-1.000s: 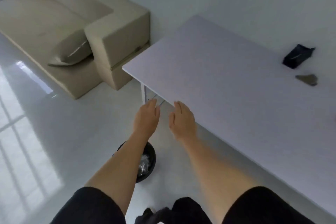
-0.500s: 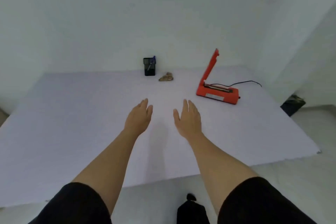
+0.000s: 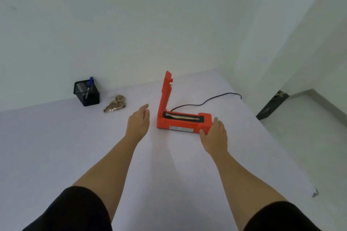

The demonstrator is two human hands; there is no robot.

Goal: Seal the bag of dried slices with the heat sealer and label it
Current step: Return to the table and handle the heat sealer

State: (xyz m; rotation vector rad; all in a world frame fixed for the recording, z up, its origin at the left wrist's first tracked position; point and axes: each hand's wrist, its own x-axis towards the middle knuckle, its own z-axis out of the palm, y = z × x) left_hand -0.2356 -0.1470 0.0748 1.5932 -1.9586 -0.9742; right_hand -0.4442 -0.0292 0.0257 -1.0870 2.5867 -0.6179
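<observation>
An orange heat sealer (image 3: 180,121) stands on the white table (image 3: 56,146) with its lid raised upright. My right hand (image 3: 214,135) touches the sealer's right end, fingers apart, holding nothing. My left hand (image 3: 139,123) hovers open just left of the sealer, a small gap between them. A clear bag of brown dried slices (image 3: 115,106) lies farther back left, beside a black mesh pen holder (image 3: 86,93) with a blue pen (image 3: 89,86) in it.
The sealer's black cord (image 3: 206,100) trails back right across the table. A wall runs close behind the table. The table's right edge drops to the floor, where a dark object (image 3: 272,105) lies.
The view swung from the table's left end and a sofa toward the sealer. Both hands reached forward and spread apart; the right hand now touches the sealer's end.
</observation>
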